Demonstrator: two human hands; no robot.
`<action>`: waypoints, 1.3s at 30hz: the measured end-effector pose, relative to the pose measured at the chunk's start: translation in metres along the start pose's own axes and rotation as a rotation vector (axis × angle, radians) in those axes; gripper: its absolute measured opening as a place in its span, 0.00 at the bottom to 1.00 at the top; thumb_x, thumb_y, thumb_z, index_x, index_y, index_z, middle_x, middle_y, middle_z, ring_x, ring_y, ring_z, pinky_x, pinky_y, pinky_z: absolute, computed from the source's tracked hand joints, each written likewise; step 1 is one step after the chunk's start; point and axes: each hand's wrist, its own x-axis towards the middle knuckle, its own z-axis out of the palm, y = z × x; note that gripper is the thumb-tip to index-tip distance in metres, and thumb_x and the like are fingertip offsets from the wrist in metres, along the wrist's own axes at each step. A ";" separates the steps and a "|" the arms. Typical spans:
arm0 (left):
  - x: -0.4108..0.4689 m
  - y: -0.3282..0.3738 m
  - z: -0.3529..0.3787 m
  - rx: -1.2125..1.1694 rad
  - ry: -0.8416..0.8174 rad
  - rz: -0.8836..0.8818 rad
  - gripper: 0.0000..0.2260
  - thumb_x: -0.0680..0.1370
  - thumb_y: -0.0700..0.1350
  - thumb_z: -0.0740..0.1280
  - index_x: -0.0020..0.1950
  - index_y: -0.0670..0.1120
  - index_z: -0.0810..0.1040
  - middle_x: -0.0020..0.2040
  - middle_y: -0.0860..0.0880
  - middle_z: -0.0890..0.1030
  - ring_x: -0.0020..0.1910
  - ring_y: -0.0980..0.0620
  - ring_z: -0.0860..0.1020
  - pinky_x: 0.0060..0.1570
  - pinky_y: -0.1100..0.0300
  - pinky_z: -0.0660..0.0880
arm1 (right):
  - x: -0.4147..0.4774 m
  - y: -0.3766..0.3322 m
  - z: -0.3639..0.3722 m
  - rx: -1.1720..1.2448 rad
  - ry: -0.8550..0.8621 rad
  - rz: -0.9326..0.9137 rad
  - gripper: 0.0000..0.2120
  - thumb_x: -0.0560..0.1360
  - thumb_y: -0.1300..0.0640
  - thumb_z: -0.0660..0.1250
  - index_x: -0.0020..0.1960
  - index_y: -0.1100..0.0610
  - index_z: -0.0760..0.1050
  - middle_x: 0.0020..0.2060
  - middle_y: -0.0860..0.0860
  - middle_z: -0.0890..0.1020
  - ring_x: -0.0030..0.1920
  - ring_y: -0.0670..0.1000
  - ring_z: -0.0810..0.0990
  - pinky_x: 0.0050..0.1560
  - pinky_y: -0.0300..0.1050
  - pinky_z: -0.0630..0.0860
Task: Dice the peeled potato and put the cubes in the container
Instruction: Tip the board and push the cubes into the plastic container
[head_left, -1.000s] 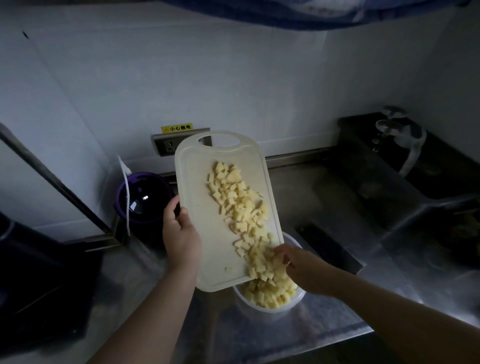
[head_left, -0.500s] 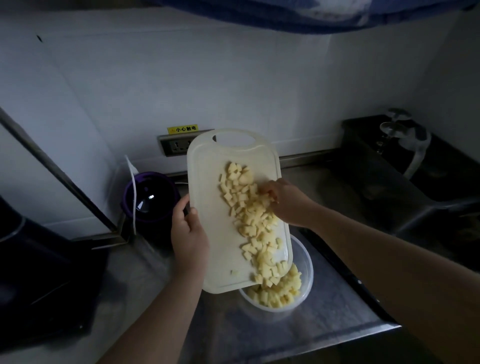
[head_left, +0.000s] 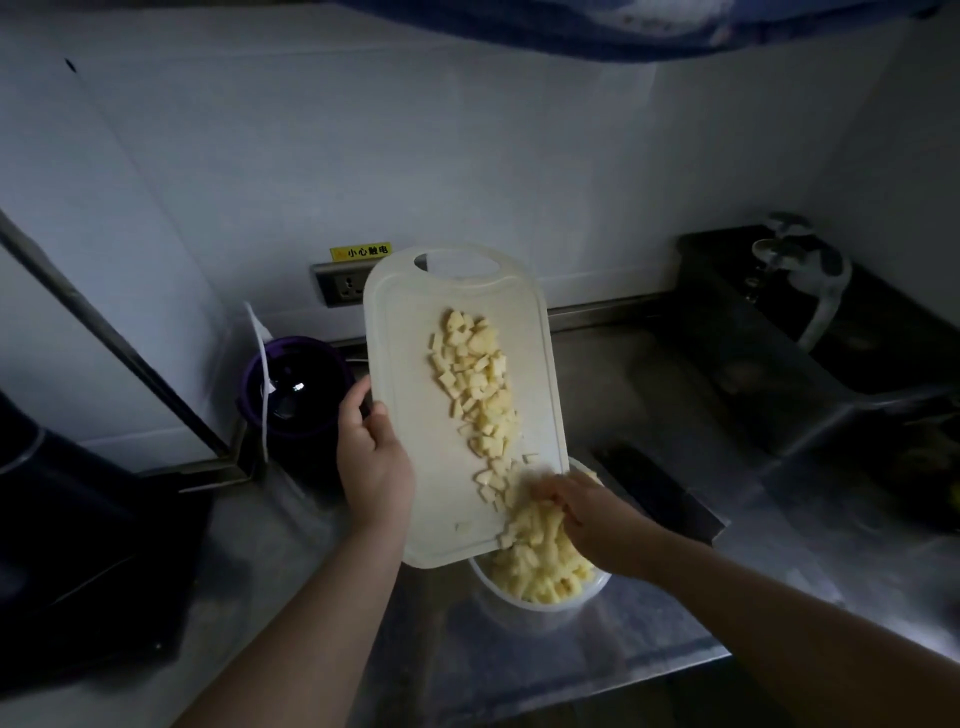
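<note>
Dim, bluish light; the white wall (head_left: 467, 130) and cutting board (head_left: 410, 374) catch most of it. The tabletop's (head_left: 519, 670) left end sinks into near-black. The right hand (head_left: 597, 514) smears with motion blur. Wide-angle bending curves the picture's edges.

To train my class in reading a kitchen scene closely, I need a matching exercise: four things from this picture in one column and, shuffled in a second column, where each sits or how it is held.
Column 1
1 cutting board
2 container
3 purple vessel
4 wall socket

Column 2
A just below the yellow label
B tilted, gripped at its edge by the left hand
C on the counter under the board's low end, holding potato cubes
D left of the board, near the wall

Pairs: 1-B, 2-C, 3-D, 4-A
</note>
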 end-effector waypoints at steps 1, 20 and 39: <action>0.000 0.000 0.000 -0.001 -0.001 0.001 0.15 0.84 0.45 0.55 0.70 0.52 0.69 0.60 0.53 0.75 0.57 0.53 0.75 0.56 0.57 0.72 | -0.005 0.001 0.002 0.004 -0.025 0.008 0.24 0.80 0.65 0.54 0.73 0.48 0.65 0.72 0.50 0.65 0.68 0.52 0.70 0.65 0.41 0.70; -0.010 0.008 0.003 0.029 -0.061 0.122 0.16 0.83 0.45 0.55 0.71 0.51 0.68 0.63 0.52 0.75 0.61 0.53 0.74 0.59 0.56 0.72 | 0.064 -0.111 -0.120 -0.205 0.481 -0.306 0.23 0.76 0.49 0.68 0.69 0.52 0.71 0.64 0.54 0.71 0.64 0.56 0.70 0.61 0.50 0.72; -0.010 0.003 0.012 -0.014 -0.034 0.107 0.16 0.83 0.42 0.55 0.71 0.49 0.69 0.64 0.50 0.76 0.61 0.54 0.75 0.61 0.57 0.72 | 0.048 -0.091 -0.052 -0.520 0.490 -0.391 0.21 0.75 0.48 0.67 0.65 0.53 0.71 0.62 0.54 0.70 0.62 0.57 0.67 0.63 0.51 0.67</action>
